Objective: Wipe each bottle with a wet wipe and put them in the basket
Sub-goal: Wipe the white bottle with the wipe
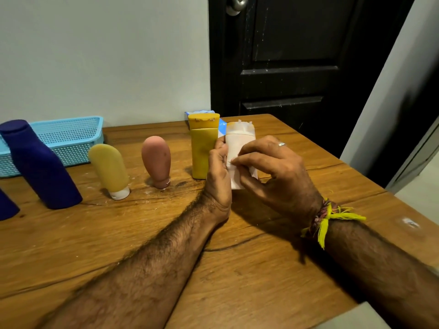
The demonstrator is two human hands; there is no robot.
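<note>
Both hands clasp one bottle, the left hand gripping and the right hand pressing a wipe; wet, it may slip against the yellow bottle just left.

Basket: far-left on worktop, against the wall.
Bottles: a row, left to right, before the basket.
Wipe pack: behind the row's right end.
Held bottle: rightmost, between both hands.
</note>
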